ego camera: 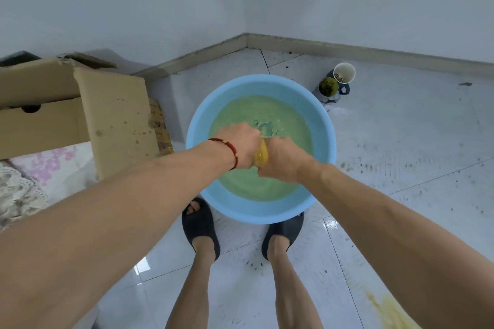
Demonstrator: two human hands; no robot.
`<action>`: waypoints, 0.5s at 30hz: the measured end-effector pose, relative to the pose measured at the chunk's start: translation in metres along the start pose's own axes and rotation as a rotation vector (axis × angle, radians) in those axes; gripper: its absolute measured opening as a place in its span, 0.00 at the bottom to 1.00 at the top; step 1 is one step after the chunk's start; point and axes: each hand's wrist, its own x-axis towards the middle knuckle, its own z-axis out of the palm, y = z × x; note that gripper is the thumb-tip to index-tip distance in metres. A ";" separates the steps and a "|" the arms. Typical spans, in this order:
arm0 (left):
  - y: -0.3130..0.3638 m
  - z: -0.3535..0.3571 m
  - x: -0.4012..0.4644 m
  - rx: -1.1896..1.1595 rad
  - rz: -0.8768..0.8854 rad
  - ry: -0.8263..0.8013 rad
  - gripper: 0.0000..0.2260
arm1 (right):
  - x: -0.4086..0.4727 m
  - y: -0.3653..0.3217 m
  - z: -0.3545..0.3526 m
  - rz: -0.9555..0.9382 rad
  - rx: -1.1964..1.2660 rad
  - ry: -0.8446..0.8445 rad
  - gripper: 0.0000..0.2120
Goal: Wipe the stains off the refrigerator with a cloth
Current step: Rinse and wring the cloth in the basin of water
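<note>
While both arms reach down and forward over the basin, the scene reads as follows.
Left hand: the left hand point(238, 145) is knuckles-up, fingers clenched round one end of the cloth; a red cord bracelet point(230, 151) circles the wrist.
Right hand: the right hand point(282, 159) meets it from the other side, fingers wrapped round the other end of the cloth, forearm angled in from lower right.
Cloth: the yellow cloth point(260, 155) is bunched into a short roll between the two fists, held above the water; it looks twisted, though the hands hide most of it.
Basin: a blue basin point(324, 139) sits on the tiled floor point(401, 141), holding cloudy greenish water.
Feet: two dark slippers point(200, 227) stand just beside the basin's near rim.
Left side: an open cardboard box point(115, 115) stands near the basin.
Corner: a white cup point(344, 72) and a green-filled cup point(328, 86) stand near the wall.
</note>
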 end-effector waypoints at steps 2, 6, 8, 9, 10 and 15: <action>-0.001 0.001 0.004 -0.202 -0.030 -0.200 0.09 | 0.003 0.010 0.004 -0.070 -0.030 0.081 0.09; -0.014 -0.005 -0.003 -0.768 -0.078 -0.477 0.06 | 0.002 0.018 0.003 -0.112 -0.107 0.182 0.11; -0.017 -0.005 -0.002 -0.637 -0.003 -0.321 0.06 | -0.005 0.024 -0.003 -0.049 0.141 0.091 0.14; -0.019 -0.003 0.000 -0.470 0.068 -0.159 0.07 | -0.012 0.027 -0.009 -0.021 0.423 0.027 0.14; -0.020 0.000 0.001 -0.360 0.152 0.025 0.09 | -0.021 0.030 -0.014 0.016 0.781 -0.027 0.12; -0.020 0.001 -0.005 -0.322 0.543 0.581 0.14 | -0.043 0.022 0.001 0.041 1.876 -0.302 0.28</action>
